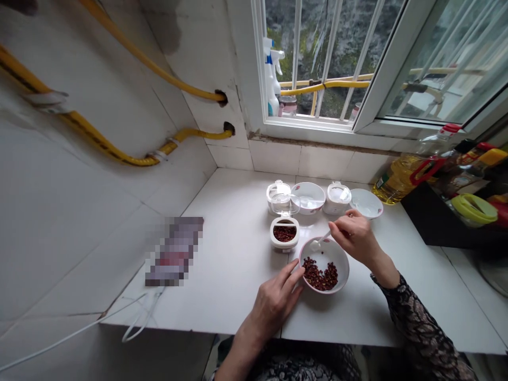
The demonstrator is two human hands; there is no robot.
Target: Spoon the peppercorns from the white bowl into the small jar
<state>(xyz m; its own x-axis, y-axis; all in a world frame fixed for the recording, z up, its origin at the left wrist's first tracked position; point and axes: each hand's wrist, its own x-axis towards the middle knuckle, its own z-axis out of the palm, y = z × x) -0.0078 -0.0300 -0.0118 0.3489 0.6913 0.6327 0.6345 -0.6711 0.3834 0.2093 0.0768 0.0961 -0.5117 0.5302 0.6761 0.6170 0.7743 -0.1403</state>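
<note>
A white bowl (344, 275) with a pinkish rim stands near the counter's front edge, with dark red Sichuan peppercorns (319, 278) spread over its lower part. At its left side, my left hand (275, 296) holds the rim with the fingertips. My right hand (355, 235) is closed round the handle of a small white spoon (316, 245), whose head is inside the bowl near the far rim. Just beyond my left hand sits a white spice jar (284, 244), lid raised, filled with similar dark red peppercorns.
Behind are two more white jars, one left (273, 198) and one right (338, 198), a flower-patterned bowl (308, 190) and another bowl (367, 203). An oil bottle (392, 180) and black condiment box (431, 217) stand right. A blurred object (174, 254) and white cable (133, 333) lie left.
</note>
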